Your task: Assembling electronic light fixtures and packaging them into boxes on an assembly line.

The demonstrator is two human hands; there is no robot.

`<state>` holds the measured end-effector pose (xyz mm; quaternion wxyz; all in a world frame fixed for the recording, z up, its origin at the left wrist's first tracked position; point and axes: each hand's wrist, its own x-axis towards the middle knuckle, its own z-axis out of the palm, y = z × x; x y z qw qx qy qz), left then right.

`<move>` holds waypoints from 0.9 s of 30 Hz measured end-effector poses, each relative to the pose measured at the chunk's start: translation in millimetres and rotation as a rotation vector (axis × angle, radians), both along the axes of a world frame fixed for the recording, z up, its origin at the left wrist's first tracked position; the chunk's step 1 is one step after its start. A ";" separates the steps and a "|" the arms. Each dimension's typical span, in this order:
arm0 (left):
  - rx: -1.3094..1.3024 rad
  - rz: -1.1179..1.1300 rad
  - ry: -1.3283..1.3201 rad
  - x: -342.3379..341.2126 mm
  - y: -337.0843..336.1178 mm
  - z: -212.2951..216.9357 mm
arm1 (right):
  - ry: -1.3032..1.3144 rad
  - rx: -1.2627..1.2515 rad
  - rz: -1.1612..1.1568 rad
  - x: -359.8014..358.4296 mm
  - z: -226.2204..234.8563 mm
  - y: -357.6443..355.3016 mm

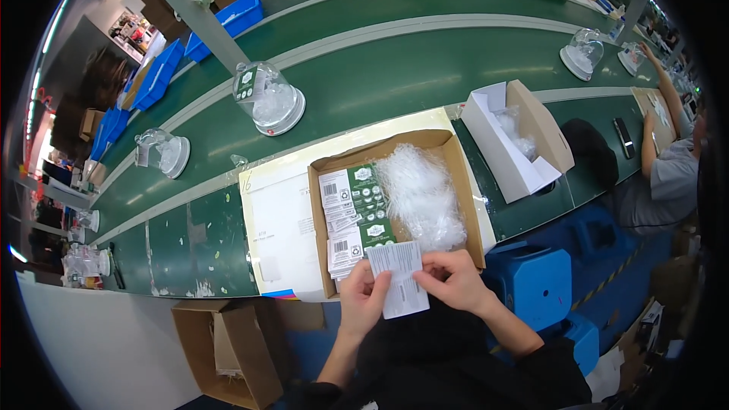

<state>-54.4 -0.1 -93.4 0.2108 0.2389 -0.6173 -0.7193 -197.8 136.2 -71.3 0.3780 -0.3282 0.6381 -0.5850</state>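
Over the near edge of a shallow cardboard box [319,216], I hold a white printed paper leaflet [399,287]. My left hand [363,305] pinches its left side between thumb and fingers. At its right side, my right hand [457,279] also grips it with thumb and curled fingers. Inside the box, stacks of green-and-white printed cards [351,216] lie on the left. A heap of clear shredded plastic filler [421,197] fills the right part. The box rests on a large flat white carton sheet [277,224] on the green bench.
Clear domes on white bases, including one with a green card [267,102], stand along the green conveyor [380,68]. Right of my box is an open white box [516,137] holding clear plastic. Blue stools [531,285] stand at lower right. A co-worker [668,159] sits farther right.
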 end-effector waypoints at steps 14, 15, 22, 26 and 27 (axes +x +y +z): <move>0.348 -0.304 0.140 11.1 -20.3 -14.5 | -0.259 -0.153 0.042 -7.0 -30.5 2.7; 0.394 -0.328 0.127 11.7 -20.4 -14.5 | -0.179 -0.175 0.028 -6.4 -31.9 3.1; 0.118 -0.103 -0.089 4.4 -9.9 -1.3 | -0.054 0.054 0.023 0.4 -3.4 -4.8; -0.045 -0.118 -0.127 9.4 -20.7 -3.0 | 0.361 0.112 -0.159 -32.7 -6.2 -8.9; -0.048 -0.118 -0.127 11.2 -19.8 -3.0 | 0.593 0.171 -0.230 -42.5 -6.2 -12.1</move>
